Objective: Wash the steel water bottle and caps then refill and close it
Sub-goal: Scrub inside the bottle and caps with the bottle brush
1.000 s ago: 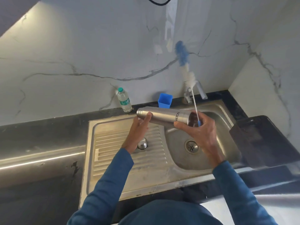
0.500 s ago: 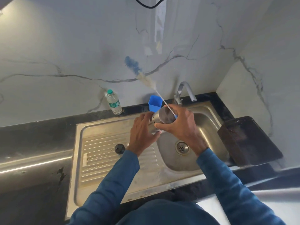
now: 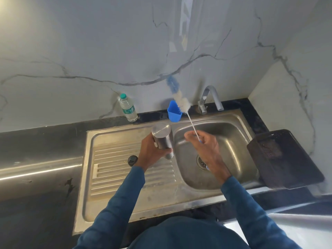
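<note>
two hands work over a steel sink unit (image 3: 115, 200) set into a dark counter (image 3: 36, 203), well apart from each other. at the far left of the back edge, a small plastic water bottle (image 3: 128, 110) with a green cap stands upright against the marbled wall (image 3: 89, 42). on the ribbed draining board lies a small round dark cap (image 3: 132, 160), just left of the left wrist. the left hand (image 3: 152, 153) grips the steel water bottle (image 3: 163, 140) round its body, fingers curled about it, holding it above the seam between the draining board and the basin; a flat steel end faces the camera, and whether that is base or mouth i cannot tell. behind it, a blue cup (image 3: 174, 112) sits on the sink's back rim. the right hand (image 3: 206, 150) pinches the thin handle of a bottle brush (image 3: 181, 101) over the basin, near the drain (image 3: 202, 161); the brush slants up and back, its white and blue bristles clear of the steel bottle and overlapping the blue cup in view. a bent steel tap (image 3: 210, 99) stands at the basin's back right. at the far right a dark perforated tray (image 3: 285, 159) rests on the counter, overhanging the sink's edge.
</note>
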`<state>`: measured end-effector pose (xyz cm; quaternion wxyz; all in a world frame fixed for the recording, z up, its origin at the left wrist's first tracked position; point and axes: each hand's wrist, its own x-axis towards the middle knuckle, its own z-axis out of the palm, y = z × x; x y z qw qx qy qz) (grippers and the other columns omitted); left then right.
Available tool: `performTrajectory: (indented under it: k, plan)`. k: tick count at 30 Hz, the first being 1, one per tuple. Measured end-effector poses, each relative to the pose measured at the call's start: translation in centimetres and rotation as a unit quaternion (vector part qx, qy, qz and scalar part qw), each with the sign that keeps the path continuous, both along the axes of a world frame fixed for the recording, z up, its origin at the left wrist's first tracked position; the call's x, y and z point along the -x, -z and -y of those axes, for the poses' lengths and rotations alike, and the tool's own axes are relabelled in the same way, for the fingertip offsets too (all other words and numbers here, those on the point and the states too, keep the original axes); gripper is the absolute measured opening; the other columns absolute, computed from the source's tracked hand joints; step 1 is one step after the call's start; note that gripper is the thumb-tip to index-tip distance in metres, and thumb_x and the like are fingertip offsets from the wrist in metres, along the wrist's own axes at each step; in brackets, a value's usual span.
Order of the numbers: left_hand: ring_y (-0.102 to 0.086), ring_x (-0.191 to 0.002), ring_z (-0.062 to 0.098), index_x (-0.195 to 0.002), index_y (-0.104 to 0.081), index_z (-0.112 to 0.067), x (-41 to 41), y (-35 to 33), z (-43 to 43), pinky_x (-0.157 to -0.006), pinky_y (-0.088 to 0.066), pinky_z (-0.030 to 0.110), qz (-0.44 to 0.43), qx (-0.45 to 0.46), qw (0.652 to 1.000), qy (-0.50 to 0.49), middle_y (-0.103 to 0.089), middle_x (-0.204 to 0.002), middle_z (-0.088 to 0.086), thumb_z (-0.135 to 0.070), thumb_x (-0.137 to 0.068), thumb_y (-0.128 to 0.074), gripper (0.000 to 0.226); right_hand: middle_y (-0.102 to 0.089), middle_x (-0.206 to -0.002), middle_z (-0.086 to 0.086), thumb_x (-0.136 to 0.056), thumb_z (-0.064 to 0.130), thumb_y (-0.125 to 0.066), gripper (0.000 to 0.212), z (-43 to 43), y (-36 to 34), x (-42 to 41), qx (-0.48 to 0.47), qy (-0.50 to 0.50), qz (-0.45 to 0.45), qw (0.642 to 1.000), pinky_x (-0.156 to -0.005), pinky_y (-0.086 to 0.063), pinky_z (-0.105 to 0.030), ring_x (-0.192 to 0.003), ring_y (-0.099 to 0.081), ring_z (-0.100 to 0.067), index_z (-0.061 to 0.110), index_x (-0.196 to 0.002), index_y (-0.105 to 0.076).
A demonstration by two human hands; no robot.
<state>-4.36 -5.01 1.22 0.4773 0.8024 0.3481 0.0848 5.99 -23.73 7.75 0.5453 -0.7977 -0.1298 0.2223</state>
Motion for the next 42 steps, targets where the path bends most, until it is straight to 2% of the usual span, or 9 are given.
performTrajectory:
  k: [3, 6, 11, 15, 21, 27, 31, 38, 42]
  plan:
    - [-0.063, -0.096, 0.016, -0.11, -0.058, -0.024, -0.2, 0.7, 0.0, -0.069, -0.041, 0.01, -0.003, -0.005, 1.0, -0.003, -0.065, -0.103, -0.008, -0.022, -0.063, -0.099, 0.062, -0.08, -0.091, 0.009, -0.086, 0.052, -0.077, 0.02, 0.5, 1.5, 0.0, 0.02, 0.017, -0.008, 1.0, -0.082, -0.055, -0.028, -0.082, -0.069, -0.007, 0.036, -0.095, -0.082]
    - [-0.062, -0.097, 0.016, -0.112, -0.057, -0.026, -0.3, 1.4, 0.1, -0.071, -0.041, 0.01, 0.003, -0.001, 1.0, -0.004, -0.062, -0.1, -0.013, -0.018, -0.064, -0.099, 0.064, -0.08, -0.092, 0.012, -0.082, 0.056, -0.073, 0.025, 0.6, 2.4, -0.1, 0.012, 0.025, -0.024, 0.999, -0.092, -0.056, -0.032, -0.095, -0.073, -0.008, 0.035, -0.093, -0.082]
    - [-0.06, -0.1, 0.015, -0.117, -0.055, -0.029, -0.4, 2.4, -0.2, -0.074, -0.041, 0.012, -0.009, -0.002, 1.0, 0.003, -0.063, -0.108, -0.01, -0.018, -0.064, -0.099, 0.07, -0.08, -0.088, 0.013, -0.09, 0.044, -0.075, 0.016, 0.4, 3.1, -0.1, 0.009, 0.035, -0.043, 0.998, -0.085, -0.053, -0.027, -0.093, -0.074, -0.005, 0.029, -0.09, -0.081]
    - [-0.061, -0.099, 0.016, -0.118, -0.06, -0.023, -0.4, 3.3, -0.5, -0.071, -0.039, 0.008, -0.018, -0.001, 1.0, -0.009, -0.064, -0.106, -0.008, -0.016, -0.063, -0.098, 0.067, -0.08, -0.088, 0.014, -0.094, 0.042, -0.074, 0.015, 0.2, 3.5, 0.2, 0.025, 0.037, -0.059, 0.997, -0.068, -0.044, -0.02, -0.067, -0.064, 0.009, 0.028, -0.094, -0.081]
    - [-0.063, -0.096, 0.015, -0.118, -0.064, -0.022, 0.0, 4.3, -0.6, -0.069, -0.04, 0.006, -0.016, -0.008, 1.0, -0.015, -0.069, -0.106, -0.008, -0.015, -0.06, -0.096, 0.067, -0.08, -0.087, 0.012, -0.094, 0.038, -0.075, 0.012, 0.1, 4.1, 0.6, 0.034, 0.03, -0.065, 0.997, -0.069, -0.046, -0.012, -0.083, -0.07, 0.003, 0.028, -0.093, -0.08]
    - [-0.064, -0.097, 0.015, -0.118, -0.063, -0.025, 0.2, 5.0, -0.8, -0.073, -0.047, 0.015, -0.013, -0.001, 1.0, -0.015, -0.069, -0.106, -0.01, -0.022, -0.057, -0.096, 0.07, -0.081, -0.086, 0.01, -0.094, 0.033, -0.075, 0.011, 0.3, 4.3, 0.9, 0.028, 0.026, -0.069, 0.997, -0.064, -0.044, -0.003, -0.074, -0.066, 0.013, 0.023, -0.093, -0.081]
    - [-0.063, -0.1, 0.016, -0.122, -0.061, -0.028, 0.2, 5.0, -0.8, -0.082, -0.051, 0.03, -0.018, -0.007, 1.0, 0.01, -0.067, -0.11, -0.011, -0.031, -0.057, -0.098, 0.075, -0.08, -0.086, 0.013, -0.094, 0.035, -0.074, 0.011, 0.4, 4.4, 0.9, 0.039, 0.023, -0.068, 0.997, -0.062, -0.042, -0.007, -0.068, -0.063, 0.013, 0.027, -0.091, -0.08]
    - [-0.061, -0.104, 0.016, -0.127, -0.059, -0.023, 0.8, 5.2, -0.7, -0.082, -0.043, 0.026, -0.022, -0.013, 0.999, 0.021, -0.067, -0.116, -0.007, -0.036, -0.057, -0.098, 0.082, -0.08, -0.088, 0.017, -0.094, 0.042, -0.073, 0.015, 0.7, 4.2, 1.2, 0.06, 0.018, -0.075, 0.995, -0.07, -0.044, -0.017, -0.084, -0.068, 0.005, 0.029, -0.098, -0.08]
    - [-0.062, -0.104, 0.017, -0.128, -0.059, -0.021, 1.2, 5.1, -0.5, -0.083, -0.045, 0.028, -0.011, -0.01, 1.0, 0.024, -0.067, -0.117, -0.005, -0.043, -0.053, -0.092, 0.085, -0.08, -0.086, 0.018, -0.094, 0.042, -0.073, 0.014, 0.8, 4.2, 1.5, 0.064, 0.017, -0.075, 0.995, -0.07, -0.043, -0.02, -0.074, -0.063, 0.009, 0.03, -0.096, -0.08]
